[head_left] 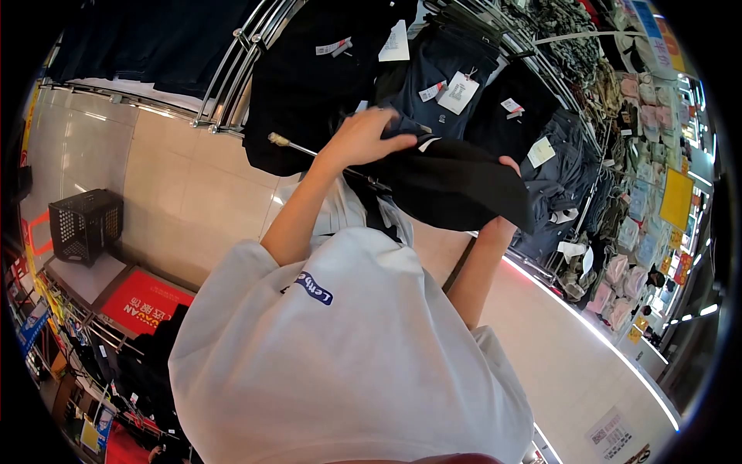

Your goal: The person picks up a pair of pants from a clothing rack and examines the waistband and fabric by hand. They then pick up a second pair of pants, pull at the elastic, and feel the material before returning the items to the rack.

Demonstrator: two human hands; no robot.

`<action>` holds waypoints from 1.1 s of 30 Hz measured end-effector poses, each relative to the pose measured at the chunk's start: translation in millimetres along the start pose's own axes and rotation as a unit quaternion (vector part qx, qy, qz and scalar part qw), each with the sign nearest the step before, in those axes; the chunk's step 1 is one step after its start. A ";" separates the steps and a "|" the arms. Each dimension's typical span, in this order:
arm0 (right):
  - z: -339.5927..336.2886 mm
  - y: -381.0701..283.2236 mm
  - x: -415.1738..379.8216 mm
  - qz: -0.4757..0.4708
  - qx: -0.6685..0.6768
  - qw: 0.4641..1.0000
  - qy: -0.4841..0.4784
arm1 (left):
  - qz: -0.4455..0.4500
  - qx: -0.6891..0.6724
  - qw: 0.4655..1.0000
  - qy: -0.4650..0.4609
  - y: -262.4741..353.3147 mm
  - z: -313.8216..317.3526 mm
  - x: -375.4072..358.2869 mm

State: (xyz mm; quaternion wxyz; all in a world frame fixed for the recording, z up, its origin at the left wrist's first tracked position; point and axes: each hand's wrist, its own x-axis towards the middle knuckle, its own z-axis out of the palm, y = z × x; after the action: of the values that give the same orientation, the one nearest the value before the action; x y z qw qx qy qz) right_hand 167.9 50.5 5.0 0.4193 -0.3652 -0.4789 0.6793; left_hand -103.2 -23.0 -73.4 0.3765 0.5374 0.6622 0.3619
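Note:
My right hand (502, 224) grips the far end of a folded black garment (456, 182), probably trousers, its fingers partly hidden by the cloth. My left hand (369, 138) is over the garment's near end, slightly blurred, with thumb and fingers apart; it does not look closed on anything. Below my left wrist runs a thin metal rod (309, 151) with a pale yellowish end, perhaps part of a hanger. Dark trousers (456, 66) with white paper tags (457, 93) hang or lie just beyond both hands.
Metal rails (232, 69) border the dark clothing on the left. Denser racks of clothes (564, 170) run along the right, beside a bright light strip (595, 336). A black shopping basket (86, 224) and a red sign (143, 303) are on the left side.

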 end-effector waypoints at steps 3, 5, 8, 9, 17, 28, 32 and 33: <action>4.9 -3.6 -2.2 -0.022 0.096 0.995 0.035 | -0.049 -0.134 0.985 -0.094 -17.2 20.6 -3.1; -2.1 -6.9 -1.2 -0.028 0.154 0.988 -0.002 | -0.082 -0.216 0.965 -0.124 -4.8 16.8 -5.2; -7.5 -16.6 -4.1 -0.078 0.116 0.990 0.021 | -0.087 -0.481 0.865 -0.115 4.6 10.1 -4.4; -11.7 -15.0 -6.4 -0.101 0.059 0.990 0.080 | -0.113 -0.572 0.802 -0.127 2.3 5.4 -3.0; -27.8 -30.9 -6.2 -0.106 -0.205 0.968 0.094 | -0.075 -0.758 0.645 -0.067 10.7 -9.4 -7.9; 82.8 -14.9 4.5 -0.228 -0.571 0.781 -0.108 | -0.078 -0.740 0.659 -0.107 25.6 -1.6 -8.5; 78.1 -1.3 21.0 -0.215 -0.486 0.846 -0.036 | -0.075 -0.706 0.697 -0.099 27.6 -2.6 -13.9; 78.7 -5.7 20.3 -0.191 -0.489 0.851 -0.027 | -0.062 -0.679 0.725 -0.094 27.2 -3.8 -15.1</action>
State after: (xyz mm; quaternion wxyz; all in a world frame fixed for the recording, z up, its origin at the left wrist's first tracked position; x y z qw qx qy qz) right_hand 90.8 43.1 30.1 0.2953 -0.4054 -0.8207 0.2737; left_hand -92.6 -33.7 -46.0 0.7228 0.1266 0.2324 0.6384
